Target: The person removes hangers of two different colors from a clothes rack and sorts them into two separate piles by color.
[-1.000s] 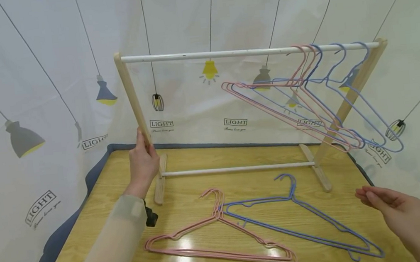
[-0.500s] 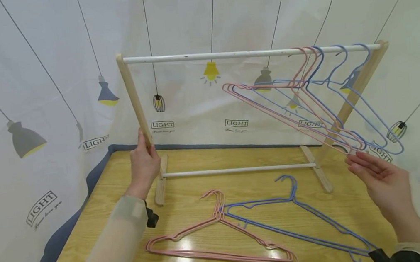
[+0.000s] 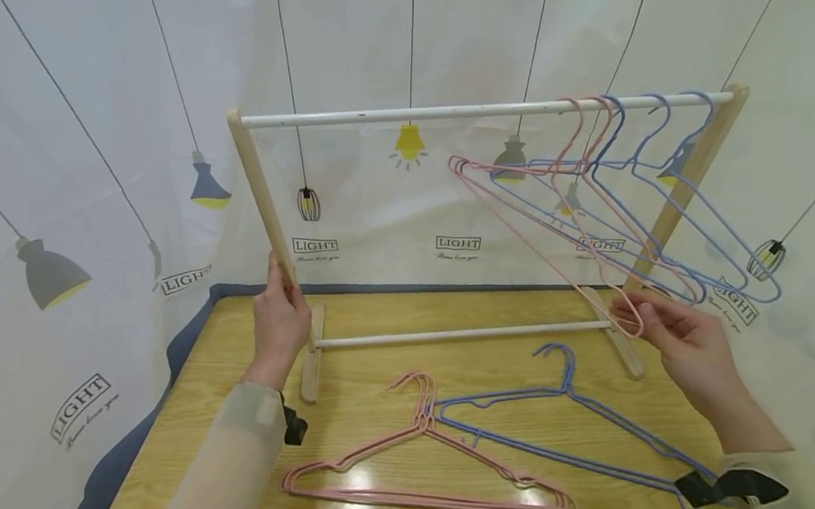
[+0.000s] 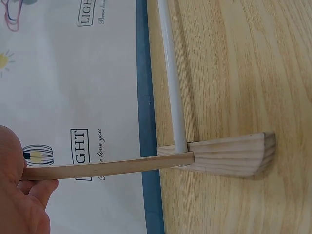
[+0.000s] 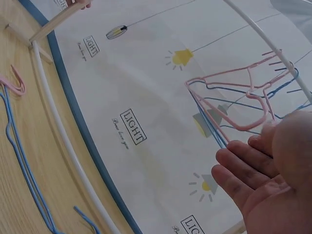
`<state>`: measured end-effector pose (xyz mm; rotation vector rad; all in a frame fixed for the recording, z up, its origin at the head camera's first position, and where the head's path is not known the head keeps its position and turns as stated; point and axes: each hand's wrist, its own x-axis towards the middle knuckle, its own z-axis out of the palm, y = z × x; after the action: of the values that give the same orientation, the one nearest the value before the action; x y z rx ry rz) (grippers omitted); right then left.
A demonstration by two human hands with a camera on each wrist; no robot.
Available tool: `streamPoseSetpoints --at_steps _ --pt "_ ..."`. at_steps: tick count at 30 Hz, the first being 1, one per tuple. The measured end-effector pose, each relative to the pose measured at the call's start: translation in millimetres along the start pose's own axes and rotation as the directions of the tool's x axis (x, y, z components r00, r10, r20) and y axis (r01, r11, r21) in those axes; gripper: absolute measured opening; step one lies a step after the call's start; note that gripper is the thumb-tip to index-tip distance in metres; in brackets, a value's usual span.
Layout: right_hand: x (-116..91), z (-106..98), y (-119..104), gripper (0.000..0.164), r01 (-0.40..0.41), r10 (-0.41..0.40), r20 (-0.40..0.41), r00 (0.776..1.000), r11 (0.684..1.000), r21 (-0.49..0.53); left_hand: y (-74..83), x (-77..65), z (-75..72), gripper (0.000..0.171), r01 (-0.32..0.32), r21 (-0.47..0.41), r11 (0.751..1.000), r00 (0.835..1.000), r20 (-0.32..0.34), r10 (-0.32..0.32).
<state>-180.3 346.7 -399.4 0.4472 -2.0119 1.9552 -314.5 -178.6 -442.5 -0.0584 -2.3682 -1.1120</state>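
On the left, my left hand (image 3: 280, 318) grips the upright wooden post (image 3: 256, 187) of a small clothes rack, thumb and fingers on either side of it, as the left wrist view also shows. At the right, my right hand (image 3: 692, 351) pinches the near lower corner of the front pink hanger (image 3: 521, 220), its fingers reaching behind the wire. That hanger's hook stays over the white top rail (image 3: 395, 114). Behind it hang a second pink hanger (image 3: 621, 224) and several blue hangers (image 3: 701, 196). The right wrist view shows the fingers (image 5: 243, 165) rather straight.
Pink hangers (image 3: 428, 491) lie stacked on the wooden table (image 3: 198, 434) before the rack. Overlapping them at the right are blue hangers (image 3: 563, 455). The rack's lower white bar (image 3: 458, 333) and feet stand behind these. A printed curtain (image 3: 110, 94) surrounds the table.
My right hand has risen from the table's right side and moved left to the front pink hanger. That hanger's lower corner has swung left, away from the others. The left hand keeps its hold.
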Motion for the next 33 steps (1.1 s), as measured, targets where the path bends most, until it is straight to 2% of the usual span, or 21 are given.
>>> streamPoseSetpoints --at_steps 3,6,10,13,16,20,22,27,33 --pt "1.9 7.8 -3.8 0.044 0.008 -0.010 0.070 0.998 1.000 0.025 -0.3 -0.2 0.5 0.070 -0.001 -0.001 1.000 1.000 0.002 0.001" --pt "2.6 15.0 -7.6 0.043 0.025 -0.028 0.102 0.994 0.999 0.031 -0.6 0.0 0.9 0.069 -0.003 -0.006 1.000 1.000 0.003 0.003" --pt "3.9 25.6 -9.9 0.038 0.056 -0.054 0.070 0.996 0.998 -0.030 -1.4 0.5 0.7 0.068 -0.018 -0.002 1.000 1.000 -0.010 0.018" --pt "5.2 33.2 -8.8 0.037 0.056 -0.055 0.036 0.998 0.998 -0.023 -1.8 0.7 0.3 0.067 -0.030 0.005 1.000 0.999 -0.019 0.030" --pt "5.4 39.8 -6.4 0.037 0.048 -0.048 0.033 0.998 0.999 -0.004 -2.2 0.9 0.3 0.067 -0.031 0.008 0.999 0.999 -0.019 0.031" --pt "5.2 46.6 -4.7 0.037 0.075 -0.074 0.035 0.997 0.996 -0.049 -2.8 1.0 0.7 0.068 -0.023 0.003 1.000 1.000 -0.011 0.023" --pt "5.5 48.8 -4.8 0.036 0.097 -0.096 0.017 0.995 0.992 -0.078 -2.9 1.0 0.8 0.068 -0.023 0.001 1.000 1.000 -0.009 0.023" --pt "8.1 50.8 -6.9 0.032 0.114 -0.122 -0.095 0.988 0.990 -0.081 -2.8 0.5 0.5 0.068 -0.026 0.001 1.000 1.000 -0.010 0.026" --pt "12.2 53.7 -15.8 0.029 0.088 -0.115 -0.231 0.966 0.989 -0.121 -2.5 0.2 0.5 0.067 -0.027 0.002 1.000 1.000 -0.012 0.027"
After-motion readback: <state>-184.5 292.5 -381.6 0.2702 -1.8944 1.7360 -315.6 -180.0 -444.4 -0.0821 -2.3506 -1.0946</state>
